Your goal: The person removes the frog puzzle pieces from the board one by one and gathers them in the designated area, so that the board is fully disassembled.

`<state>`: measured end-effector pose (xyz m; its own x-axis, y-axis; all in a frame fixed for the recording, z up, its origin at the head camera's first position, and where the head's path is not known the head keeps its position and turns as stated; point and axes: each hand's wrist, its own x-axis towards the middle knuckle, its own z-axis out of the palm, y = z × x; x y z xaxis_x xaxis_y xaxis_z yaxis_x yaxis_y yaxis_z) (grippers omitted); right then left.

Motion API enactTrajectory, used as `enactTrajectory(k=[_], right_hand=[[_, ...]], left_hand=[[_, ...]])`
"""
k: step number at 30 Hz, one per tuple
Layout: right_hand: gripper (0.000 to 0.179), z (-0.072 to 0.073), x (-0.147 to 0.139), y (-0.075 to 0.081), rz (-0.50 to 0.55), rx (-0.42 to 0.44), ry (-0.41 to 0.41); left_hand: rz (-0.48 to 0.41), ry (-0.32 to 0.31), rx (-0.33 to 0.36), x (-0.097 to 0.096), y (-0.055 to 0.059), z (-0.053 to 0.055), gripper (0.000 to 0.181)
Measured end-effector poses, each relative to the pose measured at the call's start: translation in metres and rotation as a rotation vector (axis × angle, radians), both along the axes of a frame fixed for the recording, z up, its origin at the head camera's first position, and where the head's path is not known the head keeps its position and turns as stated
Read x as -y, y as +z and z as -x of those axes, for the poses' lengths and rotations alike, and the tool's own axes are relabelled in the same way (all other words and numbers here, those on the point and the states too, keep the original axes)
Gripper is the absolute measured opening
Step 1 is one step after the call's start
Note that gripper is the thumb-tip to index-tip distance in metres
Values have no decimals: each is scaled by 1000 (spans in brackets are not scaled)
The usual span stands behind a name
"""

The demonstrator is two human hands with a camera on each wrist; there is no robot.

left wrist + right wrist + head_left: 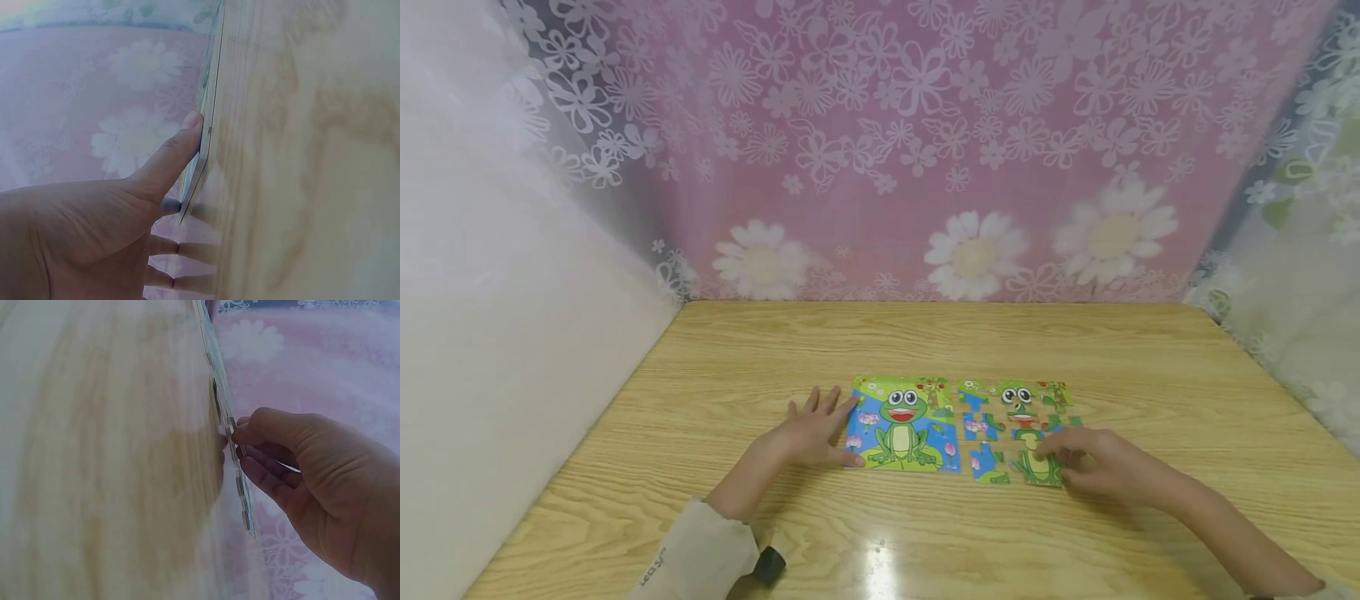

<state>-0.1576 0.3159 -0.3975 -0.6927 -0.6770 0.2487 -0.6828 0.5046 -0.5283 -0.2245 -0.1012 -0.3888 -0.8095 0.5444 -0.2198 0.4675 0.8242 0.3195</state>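
A frog picture board (902,425) lies flat on the table. My left hand (812,436) is spread at its left edge, fingers straight, with the thumb (190,125) against the near corner. To its right are loosely separated jigsaw pieces (988,464) of the same frog picture. My right hand (1105,467) is over the right side of these pieces. Its curled fingers and thumb pinch a jigsaw piece (240,445), which stands slightly tilted among the others in the right wrist view. The hand hides some of the right-hand pieces.
The wooden table (760,350) runs back to a pink flowered curtain (880,167). A pale curtain (512,275) hangs along the left side and another flowered curtain (1292,292) along the right. A small black object (769,567) is beside the left sleeve.
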Motion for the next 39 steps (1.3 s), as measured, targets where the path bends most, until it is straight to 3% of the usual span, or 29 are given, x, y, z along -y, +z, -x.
enactTrajectory(k=[8,15,33,39], right_hand=[[35,4,-1,-6,22,-62,36],[35,4,0,-7,-1,-72,7],[31,6,0,-8,-19,-35,-19],[29,3,1,0,2,6,-21]], left_hand=[[-9,0,4,0,-1,0,94],[-3,0,4,0,0,0,93],[8,-6,0,1,0,1,93],[-1,-8,2,0,1,-1,93]])
